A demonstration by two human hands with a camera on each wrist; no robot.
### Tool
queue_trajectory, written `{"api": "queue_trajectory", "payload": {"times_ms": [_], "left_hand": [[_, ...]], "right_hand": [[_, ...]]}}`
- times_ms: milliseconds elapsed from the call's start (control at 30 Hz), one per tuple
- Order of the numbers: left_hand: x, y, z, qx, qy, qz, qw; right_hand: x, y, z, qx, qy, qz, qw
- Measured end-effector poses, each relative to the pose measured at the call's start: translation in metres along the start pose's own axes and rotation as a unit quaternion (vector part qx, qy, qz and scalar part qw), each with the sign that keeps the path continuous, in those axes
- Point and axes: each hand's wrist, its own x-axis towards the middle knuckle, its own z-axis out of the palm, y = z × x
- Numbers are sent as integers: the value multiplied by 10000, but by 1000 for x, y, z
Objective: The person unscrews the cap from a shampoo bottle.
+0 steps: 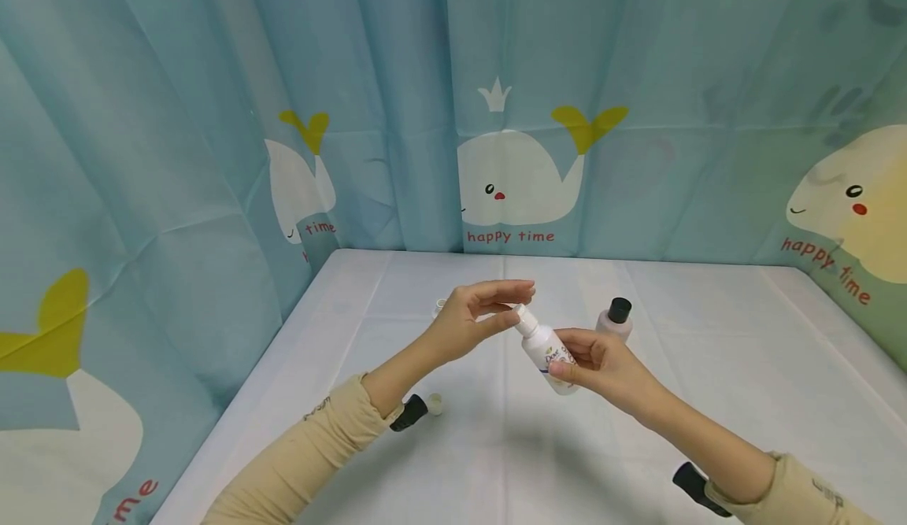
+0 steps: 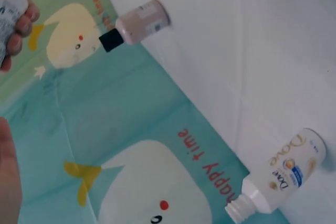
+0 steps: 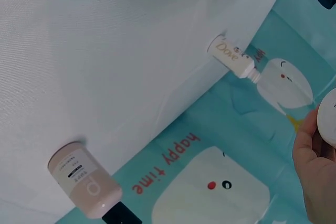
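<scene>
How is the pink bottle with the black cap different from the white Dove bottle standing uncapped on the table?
The pink bottle is pale pink and wears a black cap; the Dove bottle is white and its threaded neck is bare. The pink one's label is small, with dark print; the Dove one carries large gold lettering. Both are small and stand upright on the white table, untouched by either hand.

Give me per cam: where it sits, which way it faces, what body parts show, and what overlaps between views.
Head: on the head, looking forward and down at the table; both forearms show, left hand at the cap of a white bottle gripped by the right hand.
Left wrist: looks across the table at the curtain; edges of both hands show.
Right wrist: looks across the table at the curtain; right hand at the edge.
Shared: both wrist views show the pink bottle and the uncapped Dove bottle; the head view shows the pink one too.
</scene>
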Motion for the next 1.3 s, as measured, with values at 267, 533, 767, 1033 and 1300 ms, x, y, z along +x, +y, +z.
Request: {"api": "queue_trajectory", "payload": {"times_ms": [267, 533, 767, 1033, 1300], "left_hand": [[-2, 8, -13, 79, -1039, 614, 9927], [0, 9, -13, 682, -1027, 996, 9874], [2, 12, -11, 821, -813, 1131, 9868], [0, 15, -11, 744, -616, 611, 9934], [0, 13, -10, 733, -239, 107, 9970]], "right_hand": [[0, 1, -1, -29, -17, 17, 10000], [-1, 1, -2, -63, -11, -3, 10000], [-1, 1, -2, -59, -28, -59, 10000], [-1, 1, -2, -58, -27, -50, 10000], [-2, 1, -2, -50, 78, -13, 10000]]}}
